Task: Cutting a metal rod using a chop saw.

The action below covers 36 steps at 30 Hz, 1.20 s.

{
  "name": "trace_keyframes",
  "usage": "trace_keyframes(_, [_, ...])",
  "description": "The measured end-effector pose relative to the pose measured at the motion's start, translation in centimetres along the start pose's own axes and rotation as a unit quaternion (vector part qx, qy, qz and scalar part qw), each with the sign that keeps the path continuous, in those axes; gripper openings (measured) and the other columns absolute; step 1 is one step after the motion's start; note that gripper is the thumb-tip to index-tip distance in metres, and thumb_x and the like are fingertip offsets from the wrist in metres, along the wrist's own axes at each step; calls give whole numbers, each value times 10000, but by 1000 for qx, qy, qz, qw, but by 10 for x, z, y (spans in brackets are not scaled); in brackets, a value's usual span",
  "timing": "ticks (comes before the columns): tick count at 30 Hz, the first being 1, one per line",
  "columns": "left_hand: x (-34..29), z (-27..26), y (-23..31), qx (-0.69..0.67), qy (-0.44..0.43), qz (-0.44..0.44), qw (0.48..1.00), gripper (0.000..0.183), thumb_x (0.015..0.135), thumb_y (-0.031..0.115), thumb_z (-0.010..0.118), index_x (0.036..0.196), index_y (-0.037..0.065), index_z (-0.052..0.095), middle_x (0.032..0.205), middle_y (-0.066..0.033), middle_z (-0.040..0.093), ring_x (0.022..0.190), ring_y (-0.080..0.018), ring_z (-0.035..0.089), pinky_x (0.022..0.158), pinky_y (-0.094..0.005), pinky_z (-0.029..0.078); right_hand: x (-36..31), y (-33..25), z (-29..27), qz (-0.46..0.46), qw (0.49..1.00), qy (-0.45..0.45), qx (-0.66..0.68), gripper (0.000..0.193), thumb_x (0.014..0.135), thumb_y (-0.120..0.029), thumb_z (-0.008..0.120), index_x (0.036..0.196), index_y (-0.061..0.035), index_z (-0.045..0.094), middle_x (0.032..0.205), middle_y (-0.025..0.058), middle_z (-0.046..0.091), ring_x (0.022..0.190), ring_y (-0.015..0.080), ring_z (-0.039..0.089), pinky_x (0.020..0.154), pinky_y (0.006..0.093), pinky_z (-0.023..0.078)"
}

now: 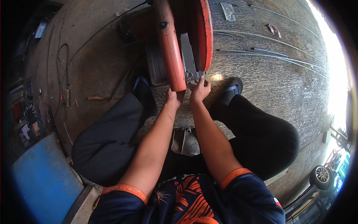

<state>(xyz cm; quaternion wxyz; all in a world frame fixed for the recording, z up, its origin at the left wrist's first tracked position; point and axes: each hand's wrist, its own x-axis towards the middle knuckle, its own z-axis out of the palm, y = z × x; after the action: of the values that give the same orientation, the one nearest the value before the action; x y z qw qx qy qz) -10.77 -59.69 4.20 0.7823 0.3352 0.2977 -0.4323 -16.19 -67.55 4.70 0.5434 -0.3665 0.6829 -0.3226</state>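
Observation:
A red cut-off saw (172, 48) stands on the floor in front of me, its long handle pointing toward me. Its round red blade guard (206, 37) is on the right, and a grey metal plate (187, 56) shows between guard and handle. My left hand (173, 99) is right under the handle's near end, which hides most of its fingers. Beside it my right hand (200, 91) has its fingers curled at the metal parts below the guard. What they grip there is too small to make out. A bright yellowish patch glows on the floor right of that hand.
Thin metal rods (268, 54) and scraps of clear plastic (228, 12) lie on the floor at right. A grey metal piece (190, 143) sits between my legs. At left are a cable (67, 48), a wood strip (99, 98) and a blue panel (46, 179). A vehicle wheel (322, 176) shows far right.

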Motion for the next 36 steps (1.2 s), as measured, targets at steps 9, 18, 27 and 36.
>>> trace_keyframes(9, [18,-28,-10,112,-54,-56,991,303,957,189,477,1172,-17,529,1097,-149,619,1057,-274,568,1012,-407,382,-14,-13,-14,-78,977,-110,-165,467,975,-350,422,857,56,619,750,172,631,690,261,580,720,402,451])
trace_keyframes(18, [15,-23,-4,69,12,-33,997,171,846,82,640,1008,32,628,963,-93,640,850,-202,616,750,-305,501,-17,-10,-8,-52,975,-113,-182,430,966,-316,421,913,49,641,794,206,646,738,312,608,742,414,452])
trace_keyframes(27, [-4,-5,-7,141,0,35,989,242,829,-40,619,1065,11,592,991,-87,619,918,-222,595,845,-334,486,-15,-10,-6,-59,977,-82,-189,426,943,-296,425,887,66,643,787,234,646,749,347,623,731,428,458])
trace_keyframes(36, [-19,34,19,218,120,4,969,170,884,80,592,1052,57,593,930,-37,593,831,-182,567,746,-292,466,-26,11,1,-40,995,-93,-1,342,925,-316,530,893,8,635,792,123,640,668,247,610,654,359,487])
